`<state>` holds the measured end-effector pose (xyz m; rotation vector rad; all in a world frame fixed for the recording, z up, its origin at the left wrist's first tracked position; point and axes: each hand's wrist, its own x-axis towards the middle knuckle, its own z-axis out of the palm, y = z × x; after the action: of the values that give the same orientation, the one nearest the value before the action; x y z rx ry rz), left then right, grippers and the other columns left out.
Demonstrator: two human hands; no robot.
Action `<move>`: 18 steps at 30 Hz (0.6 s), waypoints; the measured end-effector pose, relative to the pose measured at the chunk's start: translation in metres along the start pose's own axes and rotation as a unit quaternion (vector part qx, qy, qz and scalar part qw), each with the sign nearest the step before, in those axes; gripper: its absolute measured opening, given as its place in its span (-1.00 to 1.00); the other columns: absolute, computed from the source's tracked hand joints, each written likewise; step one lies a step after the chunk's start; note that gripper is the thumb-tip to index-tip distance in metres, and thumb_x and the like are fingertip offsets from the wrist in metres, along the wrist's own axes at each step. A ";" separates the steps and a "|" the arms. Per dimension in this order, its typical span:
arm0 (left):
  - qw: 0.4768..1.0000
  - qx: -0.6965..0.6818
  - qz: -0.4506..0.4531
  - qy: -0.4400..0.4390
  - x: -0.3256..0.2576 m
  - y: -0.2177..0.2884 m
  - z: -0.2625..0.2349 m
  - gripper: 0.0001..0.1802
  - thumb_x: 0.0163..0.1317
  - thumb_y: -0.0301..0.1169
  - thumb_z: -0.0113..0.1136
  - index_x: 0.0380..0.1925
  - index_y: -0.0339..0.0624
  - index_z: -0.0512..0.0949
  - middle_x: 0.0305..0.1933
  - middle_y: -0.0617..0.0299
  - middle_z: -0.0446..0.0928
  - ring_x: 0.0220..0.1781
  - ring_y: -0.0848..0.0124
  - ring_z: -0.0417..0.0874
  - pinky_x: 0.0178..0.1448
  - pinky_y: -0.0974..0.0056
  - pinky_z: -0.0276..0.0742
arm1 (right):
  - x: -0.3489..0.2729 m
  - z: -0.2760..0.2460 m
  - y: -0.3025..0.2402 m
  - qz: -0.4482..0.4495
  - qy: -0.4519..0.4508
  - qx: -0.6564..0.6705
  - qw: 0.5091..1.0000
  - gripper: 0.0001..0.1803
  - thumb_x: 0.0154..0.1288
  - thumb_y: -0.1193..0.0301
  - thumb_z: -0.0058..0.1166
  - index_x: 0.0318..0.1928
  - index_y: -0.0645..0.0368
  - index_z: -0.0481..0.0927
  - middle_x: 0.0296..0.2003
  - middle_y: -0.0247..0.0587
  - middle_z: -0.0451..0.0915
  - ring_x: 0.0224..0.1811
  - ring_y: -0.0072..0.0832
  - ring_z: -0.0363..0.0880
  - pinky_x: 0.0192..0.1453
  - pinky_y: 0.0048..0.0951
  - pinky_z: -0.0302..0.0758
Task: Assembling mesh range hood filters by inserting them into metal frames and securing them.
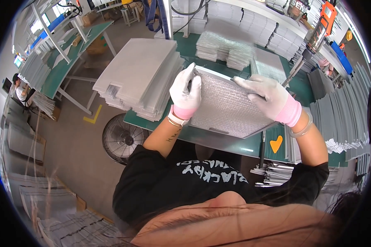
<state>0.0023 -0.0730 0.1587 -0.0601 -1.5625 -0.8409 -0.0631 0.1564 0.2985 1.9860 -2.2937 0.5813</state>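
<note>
Both my hands wear white gloves with pink cuffs. Between them, tilted over the green table [193, 138], is a silver metal mesh filter panel [226, 105] with a thin frame. My left hand [186, 91] grips its far left corner, thumb and fingers closed about the edge. At the far right corner my right hand [272, 96] holds the rim, fingers lying along the top and the thumb bent beneath them. A bright frame strip [214, 73] runs along the far edge between the hands. The panel's underside is hidden.
Left of the panel stands a stack of grey sheets [136, 70]. Mesh pads [224, 47] are piled behind. An orange power screwdriver [327, 18] hangs at far right, above stacked strips [342, 109]. An orange heart-shaped piece [276, 144] lies nearby. A floor fan [125, 138] stands at lower left.
</note>
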 end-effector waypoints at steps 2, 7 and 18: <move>1.000 0.008 0.021 0.002 0.001 0.000 -0.002 -0.65 0.19 -0.62 0.19 0.02 -0.35 0.56 -0.21 0.23 0.60 -0.39 0.66 0.46 -0.29 0.55 0.41 | 0.001 -0.001 -0.005 0.007 -0.005 0.004 1.000 -0.31 0.06 0.69 0.05 0.29 0.10 0.42 -0.33 -0.01 0.45 -0.28 -0.09 0.49 -0.12 -0.21 0.46; 0.991 -0.082 -0.098 -0.037 -0.005 -0.001 -0.004 -0.64 0.18 -0.62 0.19 0.02 -0.29 0.56 -0.24 0.15 0.57 -0.37 0.52 0.51 -0.26 0.44 0.46 | 0.000 -0.004 -0.008 0.013 -0.026 -0.017 0.999 -0.31 0.07 0.67 0.05 0.29 0.06 0.43 -0.33 -0.04 0.46 -0.28 -0.11 0.50 -0.15 -0.23 0.45; 0.943 -0.310 -0.087 -0.084 0.002 -0.005 -0.006 -0.74 0.27 -0.63 0.10 -0.03 -0.23 0.46 -0.06 0.27 0.44 -0.29 0.65 0.40 -0.23 0.55 0.36 | 0.023 -0.006 -0.014 0.029 -0.010 0.004 1.000 -0.57 0.21 0.41 0.08 0.11 0.19 0.47 -0.26 0.06 0.61 -0.18 -0.06 0.61 -0.10 -0.21 0.54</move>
<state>0.0039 -0.0809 0.1581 -0.4642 -1.4164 -1.4784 -0.0551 0.1347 0.3142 1.9437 -2.3727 0.5776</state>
